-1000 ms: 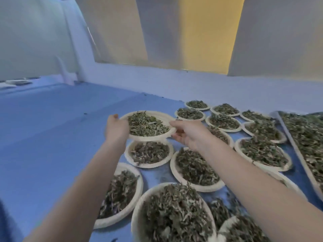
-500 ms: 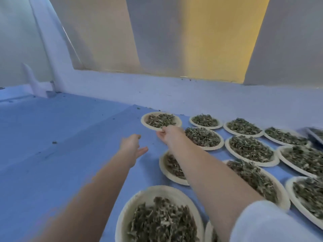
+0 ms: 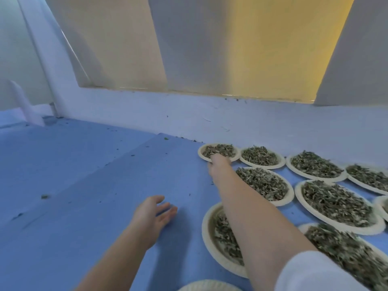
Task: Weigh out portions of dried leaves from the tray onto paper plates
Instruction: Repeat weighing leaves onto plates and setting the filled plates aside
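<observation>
blue mat underfoot | pale low wall behind | yellow panel above

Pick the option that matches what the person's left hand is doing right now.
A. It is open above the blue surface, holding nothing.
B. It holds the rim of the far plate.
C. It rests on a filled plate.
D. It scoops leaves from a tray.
A: the left hand has its fingers spread over the bare blue surface and holds nothing, while the right hand is at the near rim of the far plate.

Blue work surface with leaf crumbs; pale wall behind; cream and yellow panels above.
</observation>
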Demonstrator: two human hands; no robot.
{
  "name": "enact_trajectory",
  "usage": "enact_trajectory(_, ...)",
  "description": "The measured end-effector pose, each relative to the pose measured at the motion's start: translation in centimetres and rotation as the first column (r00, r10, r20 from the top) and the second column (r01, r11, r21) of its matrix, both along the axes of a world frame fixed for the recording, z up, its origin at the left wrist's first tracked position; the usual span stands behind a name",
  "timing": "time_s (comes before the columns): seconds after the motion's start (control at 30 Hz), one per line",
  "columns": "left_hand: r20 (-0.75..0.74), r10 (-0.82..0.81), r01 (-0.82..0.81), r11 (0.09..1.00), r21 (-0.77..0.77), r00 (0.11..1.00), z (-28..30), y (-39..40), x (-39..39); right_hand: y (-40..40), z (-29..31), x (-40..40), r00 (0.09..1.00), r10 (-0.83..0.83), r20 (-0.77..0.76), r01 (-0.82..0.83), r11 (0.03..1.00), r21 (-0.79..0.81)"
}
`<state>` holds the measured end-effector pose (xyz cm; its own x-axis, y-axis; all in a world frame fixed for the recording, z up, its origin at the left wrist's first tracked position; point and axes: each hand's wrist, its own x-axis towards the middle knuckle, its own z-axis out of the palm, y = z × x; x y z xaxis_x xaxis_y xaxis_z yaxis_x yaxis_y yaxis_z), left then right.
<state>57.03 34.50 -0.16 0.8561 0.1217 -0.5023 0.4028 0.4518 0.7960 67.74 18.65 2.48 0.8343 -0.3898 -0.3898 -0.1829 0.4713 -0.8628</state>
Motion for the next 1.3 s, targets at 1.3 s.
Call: enact_trajectory(1.3,0.432,-0.715,0.368,0.672,0.643,0.550,10.3,-38.4,-56.3,-29.3,11.9,-72.4,0.995,0.086,-0.042,-0.039,-0.033,-0.999)
